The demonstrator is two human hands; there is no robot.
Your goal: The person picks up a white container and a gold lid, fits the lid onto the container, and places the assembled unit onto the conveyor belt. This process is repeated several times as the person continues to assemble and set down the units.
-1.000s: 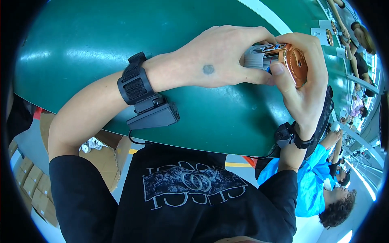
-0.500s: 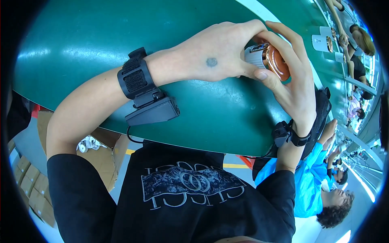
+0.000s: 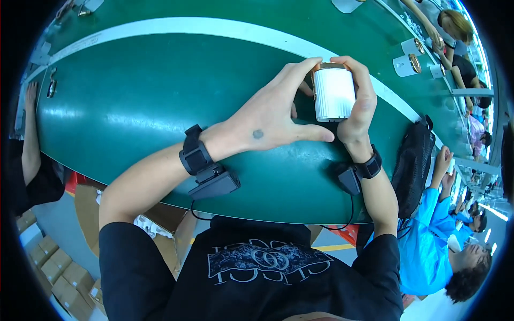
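A small white cylinder point(image 3: 334, 94) with ribbed sides and a copper-coloured end is held upright above the green conveyor belt point(image 3: 139, 101). My right hand point(image 3: 357, 101) wraps it from the right, fingers over the top. My left hand point(image 3: 273, 117) touches its left side, with the index finger at the copper rim and the thumb stretched underneath. Both wrists wear black bands with small black boxes attached.
More white parts with copper rings point(image 3: 405, 64) lie further along the belt at the upper right. A black mesh bag point(image 3: 415, 160) hangs at the belt's edge. A person in blue point(image 3: 428, 235) sits to my right; another arm point(image 3: 29, 128) rests at the left. Cardboard boxes point(image 3: 59, 267) stand below.
The cylinder was lying sideways with its copper end toward me; it now stands upright, showing its white ribbed side. My left fingers have opened from around it.
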